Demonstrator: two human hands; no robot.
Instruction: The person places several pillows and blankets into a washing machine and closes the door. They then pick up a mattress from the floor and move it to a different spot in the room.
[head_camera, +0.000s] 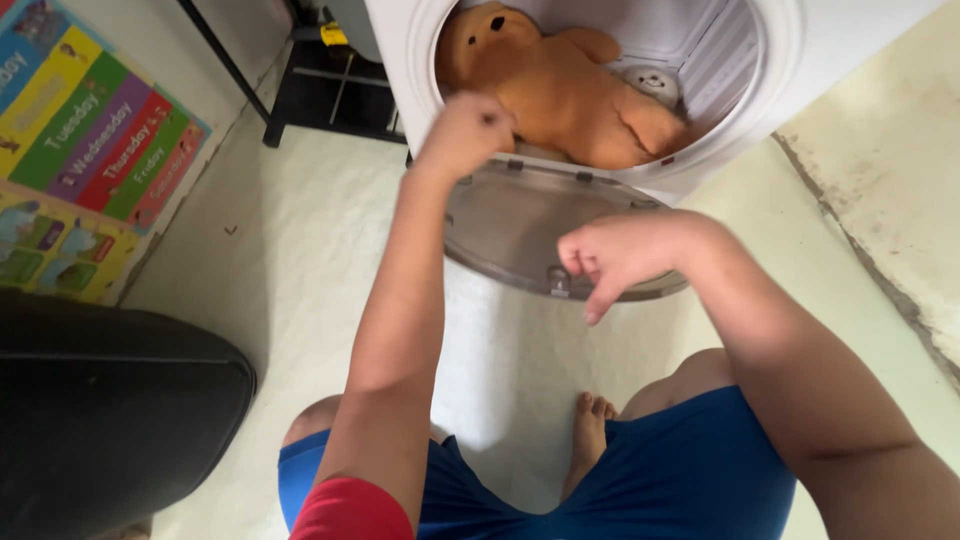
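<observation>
A large orange teddy bear (570, 90) lies inside the round drum of a white front-loading machine (420, 50), with a small white plush toy (652, 83) behind it. My left hand (468, 130) is closed in a fist at the drum's lower rim, right against the bear's side. My right hand (615, 255) hovers over the machine's open clear door (510, 225), which hangs down flat. Its fingers are loosely curled, one points down, and it holds nothing. My knees in blue shorts (690, 470) and a bare foot (588, 430) are below.
A black cushioned seat (100, 410) sits at the lower left. A colourful poster (80, 150) leans on the left wall. A black metal shelf frame (330, 90) stands behind the machine. The floor is pale, with a cracked concrete strip (880, 200) on the right.
</observation>
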